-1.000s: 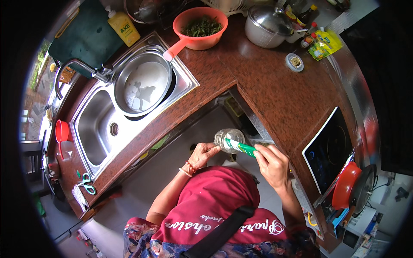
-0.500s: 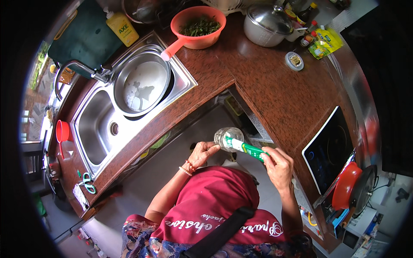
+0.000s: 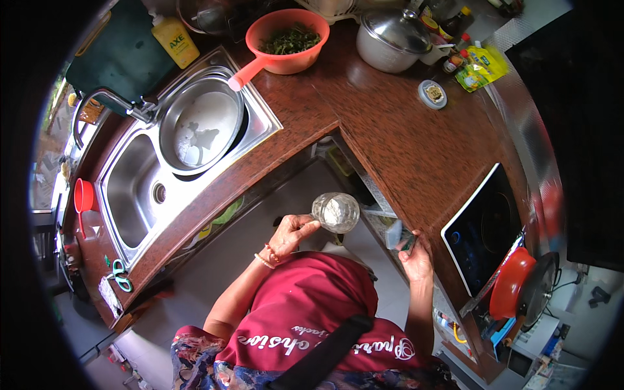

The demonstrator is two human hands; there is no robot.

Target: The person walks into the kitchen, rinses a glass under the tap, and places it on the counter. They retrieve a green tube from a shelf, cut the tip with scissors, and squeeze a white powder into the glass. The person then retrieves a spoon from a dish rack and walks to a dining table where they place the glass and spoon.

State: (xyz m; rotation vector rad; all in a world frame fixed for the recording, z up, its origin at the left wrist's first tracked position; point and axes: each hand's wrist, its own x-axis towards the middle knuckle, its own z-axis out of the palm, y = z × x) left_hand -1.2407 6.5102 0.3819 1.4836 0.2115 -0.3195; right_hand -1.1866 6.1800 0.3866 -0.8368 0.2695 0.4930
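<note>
My left hand (image 3: 289, 236) is closed round the side of a clear glass jar (image 3: 346, 209), held in front of my apron with its mouth facing up. Something white shows inside the jar. To the right, my right hand (image 3: 417, 260) grips a packet (image 3: 394, 235) near the counter's edge. The packet shows a pale end and some green, partly hidden by the fingers and blurred. A gap separates the packet from the jar. On the counter beyond lies a small round lid (image 3: 432, 95).
A steel basin (image 3: 201, 123) sits in the double sink (image 3: 123, 195) at left. Along the back stand a pink colander (image 3: 305, 62) of greens, a lidded pot (image 3: 390, 49) and several bottles. At right are a cooktop (image 3: 478, 227) and a red pan (image 3: 511, 286).
My right hand has drawn the green packet away from the jar's mouth, to the right and slightly down. My left hand still holds the jar. The whole view has shifted a little.
</note>
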